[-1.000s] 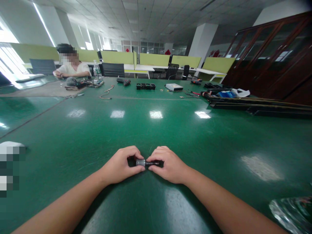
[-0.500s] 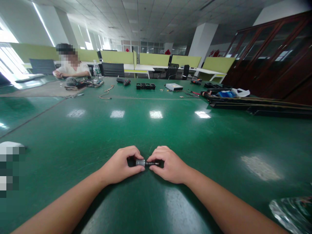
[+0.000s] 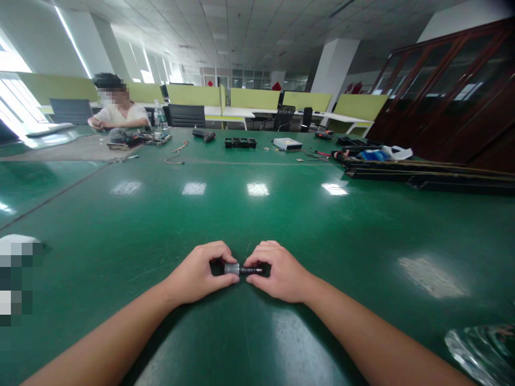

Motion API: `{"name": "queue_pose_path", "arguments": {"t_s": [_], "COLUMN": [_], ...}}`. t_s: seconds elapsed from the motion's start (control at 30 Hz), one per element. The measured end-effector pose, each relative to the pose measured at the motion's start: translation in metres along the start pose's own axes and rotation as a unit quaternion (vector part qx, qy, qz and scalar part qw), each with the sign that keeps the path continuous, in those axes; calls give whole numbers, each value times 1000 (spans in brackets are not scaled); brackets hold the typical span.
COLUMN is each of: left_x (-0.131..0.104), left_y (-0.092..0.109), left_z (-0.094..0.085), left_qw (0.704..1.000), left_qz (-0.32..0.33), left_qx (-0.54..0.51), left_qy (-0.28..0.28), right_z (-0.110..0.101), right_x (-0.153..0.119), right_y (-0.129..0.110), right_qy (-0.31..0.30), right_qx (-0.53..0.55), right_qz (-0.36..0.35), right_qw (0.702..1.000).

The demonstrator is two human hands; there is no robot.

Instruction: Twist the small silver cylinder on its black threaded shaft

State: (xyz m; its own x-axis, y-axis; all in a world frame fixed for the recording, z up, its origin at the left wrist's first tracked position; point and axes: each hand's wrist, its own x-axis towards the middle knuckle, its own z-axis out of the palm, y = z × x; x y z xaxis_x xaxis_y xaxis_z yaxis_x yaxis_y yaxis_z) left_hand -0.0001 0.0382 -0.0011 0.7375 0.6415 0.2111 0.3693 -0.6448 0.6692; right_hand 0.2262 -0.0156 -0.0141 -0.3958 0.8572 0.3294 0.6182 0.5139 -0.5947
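Observation:
A small metal part lies level just above or on the green tabletop [image 3: 249,214], in the middle near me; I cannot tell whether it touches the surface. Its left end is a grey metal cylinder [image 3: 232,269], and a thin shaft with a dark coil spring [image 3: 250,271] runs out to the right. My left hand [image 3: 201,271] pinches the cylinder between thumb and forefinger. Around the spring, the thumb and forefinger of my right hand [image 3: 277,271] are closed, with the shaft's tip pointing into that palm.
A clear plastic object [image 3: 483,348] stands at the right front edge, and a white object [image 3: 18,244] at the left. Far back are a power drill [image 3: 204,134], a black holder [image 3: 240,142], a white box [image 3: 287,143] and black rails [image 3: 402,171]. Another person [image 3: 118,110] sits back left.

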Motion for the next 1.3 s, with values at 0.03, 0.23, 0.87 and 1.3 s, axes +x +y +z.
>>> {"name": "queue_pose_path", "arguments": {"t_s": [0.03, 0.23, 0.87, 1.3], "left_x": [0, -1, 1, 1], "left_y": [0, -1, -2, 2], "left_z": [0, 1, 1, 1], "left_qw": [1000, 1000, 1000, 999], "left_qz": [0, 1, -9, -31], "left_qx": [1, 2, 3, 12], "left_qy": [0, -2, 3, 17], "right_z": [0, 1, -5, -19], "right_x": [0, 0, -1, -5], "right_y": [0, 1, 9, 24], "right_qy": [1, 2, 11, 13], "right_qx": [-1, -6, -9, 5], "right_qz": [1, 7, 20, 40], "right_qw": [1000, 1000, 1000, 999]}}
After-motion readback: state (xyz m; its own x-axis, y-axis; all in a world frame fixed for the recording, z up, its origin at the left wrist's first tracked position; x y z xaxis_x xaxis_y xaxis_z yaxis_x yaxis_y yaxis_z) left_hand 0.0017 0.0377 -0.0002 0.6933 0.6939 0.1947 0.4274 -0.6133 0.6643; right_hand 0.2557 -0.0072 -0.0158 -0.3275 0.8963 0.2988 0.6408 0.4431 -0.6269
